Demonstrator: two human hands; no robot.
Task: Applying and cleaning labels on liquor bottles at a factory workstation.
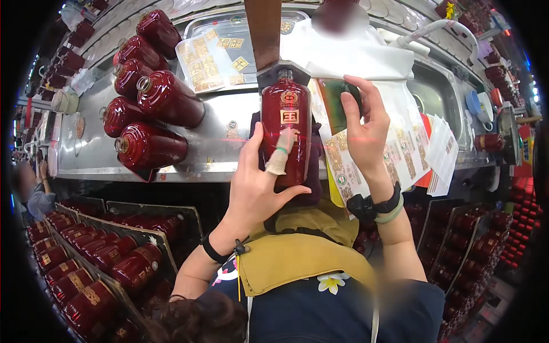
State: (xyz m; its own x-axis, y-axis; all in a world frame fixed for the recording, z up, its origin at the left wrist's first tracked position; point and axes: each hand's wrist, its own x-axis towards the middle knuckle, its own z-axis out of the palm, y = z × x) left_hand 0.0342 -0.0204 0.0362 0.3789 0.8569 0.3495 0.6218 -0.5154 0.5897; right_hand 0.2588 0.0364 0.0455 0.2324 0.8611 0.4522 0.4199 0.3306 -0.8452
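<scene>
Fingers of my left hand (pixel 249 186) lie spread over the lower part of a red bottle (pixel 287 98), seen from the head view; the thumb reaches round near its base, well apart from the fingers, and a wrapped finger (pixel 277 162) rests just below the square gold mark (pixel 290 116) on its front. The bottle's neck points away from me, beyond my fingertips, toward a brown post (pixel 264 31).

To the right of that bottle, my right hand (pixel 370 128) is curved, thumb and forefinger a little apart at the dark end of a green panel (pixel 333 106); I cannot tell whether they pinch it. Under and beside this hand spread sheets of gold labels (pixel 403 150), with white strips (pixel 439 151) farther right. Past my right fingertips lies a white cloth (pixel 357 56), and off to that hand's right is a sink (pixel 443 91).

Well to the left of my left hand, six more bottles (pixel 171 100) lean together on the metal bench (pixel 220 108). Between them and the post, beyond my left hand, is another label sheet (pixel 200 64). A black band (pixel 213 250) circles my left wrist, and below it, to the left, bottles fill a crate (pixel 170 251).
</scene>
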